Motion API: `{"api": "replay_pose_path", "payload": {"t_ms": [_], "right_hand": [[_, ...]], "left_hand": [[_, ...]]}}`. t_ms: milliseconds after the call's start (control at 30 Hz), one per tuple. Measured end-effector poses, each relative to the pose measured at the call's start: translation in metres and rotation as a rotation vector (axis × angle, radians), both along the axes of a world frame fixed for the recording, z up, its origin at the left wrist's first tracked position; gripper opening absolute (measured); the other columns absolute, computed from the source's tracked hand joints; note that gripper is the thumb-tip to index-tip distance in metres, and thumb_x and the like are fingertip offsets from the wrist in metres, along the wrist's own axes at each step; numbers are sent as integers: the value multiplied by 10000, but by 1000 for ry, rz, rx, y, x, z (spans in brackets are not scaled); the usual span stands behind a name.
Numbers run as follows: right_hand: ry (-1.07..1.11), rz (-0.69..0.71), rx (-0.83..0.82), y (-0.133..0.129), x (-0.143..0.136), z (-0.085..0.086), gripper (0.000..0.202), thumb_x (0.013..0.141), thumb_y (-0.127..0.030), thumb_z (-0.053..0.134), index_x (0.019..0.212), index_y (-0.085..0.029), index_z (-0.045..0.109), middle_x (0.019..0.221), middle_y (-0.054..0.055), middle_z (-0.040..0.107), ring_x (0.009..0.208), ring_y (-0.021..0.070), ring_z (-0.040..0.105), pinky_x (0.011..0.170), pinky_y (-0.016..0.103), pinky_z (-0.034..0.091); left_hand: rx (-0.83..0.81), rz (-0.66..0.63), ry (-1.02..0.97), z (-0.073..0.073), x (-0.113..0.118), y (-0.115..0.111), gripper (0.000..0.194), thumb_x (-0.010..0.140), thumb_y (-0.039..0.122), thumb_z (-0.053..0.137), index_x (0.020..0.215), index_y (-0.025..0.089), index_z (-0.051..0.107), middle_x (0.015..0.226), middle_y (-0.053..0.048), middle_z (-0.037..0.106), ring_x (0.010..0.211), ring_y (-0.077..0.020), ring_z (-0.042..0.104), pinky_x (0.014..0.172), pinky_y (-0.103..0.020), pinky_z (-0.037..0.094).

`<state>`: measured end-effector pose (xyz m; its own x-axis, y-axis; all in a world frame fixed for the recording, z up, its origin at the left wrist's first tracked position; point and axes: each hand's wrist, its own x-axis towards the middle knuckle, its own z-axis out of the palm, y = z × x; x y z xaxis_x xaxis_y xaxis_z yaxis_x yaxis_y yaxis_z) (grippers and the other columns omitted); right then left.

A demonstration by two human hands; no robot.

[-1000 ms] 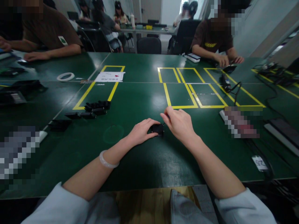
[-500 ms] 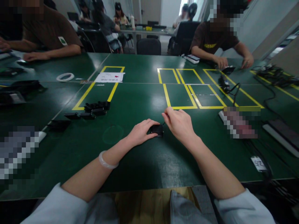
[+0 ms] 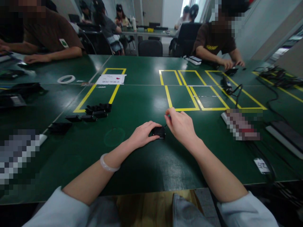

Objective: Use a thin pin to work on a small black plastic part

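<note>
A small black block-like part (image 3: pixel 159 132) lies on the green table (image 3: pixel 139 164). My left hand (image 3: pixel 145 133) grips its left side between thumb and fingers. Just right of the part, my right hand (image 3: pixel 181 124) is closed in a pinch on a thin dark tool (image 3: pixel 165 126), whose lower end reaches the part's right edge. The rest of the tool is hidden by the fingers.
Several black parts (image 3: pixel 98 113) lie to the left, near yellow tape outlines and a paper sheet (image 3: pixel 111 79). A white tape roll (image 3: pixel 66 79) is farther left. Phone-like devices and cables lie right. People sit across the table.
My hands have hardly moved. Across the table at the right, a person's hands have come closer together over a dark object.
</note>
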<state>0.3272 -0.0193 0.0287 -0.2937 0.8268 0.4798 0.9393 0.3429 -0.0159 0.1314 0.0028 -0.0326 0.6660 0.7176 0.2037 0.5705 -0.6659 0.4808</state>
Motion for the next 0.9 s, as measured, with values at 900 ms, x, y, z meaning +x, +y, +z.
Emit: {"api": "replay_pose_path", "payload": {"t_ms": [900], "right_hand": [[-27, 19, 70, 3, 0, -2, 264, 980, -273, 290, 886, -189, 522, 661, -4, 624, 601, 134, 547, 659, 278, 291]], "left_hand": [[-7, 6, -11, 0, 0, 0, 376, 863, 358, 620, 1211, 252, 524, 1113, -47, 596, 1020, -229, 580, 866, -362, 481]]}}
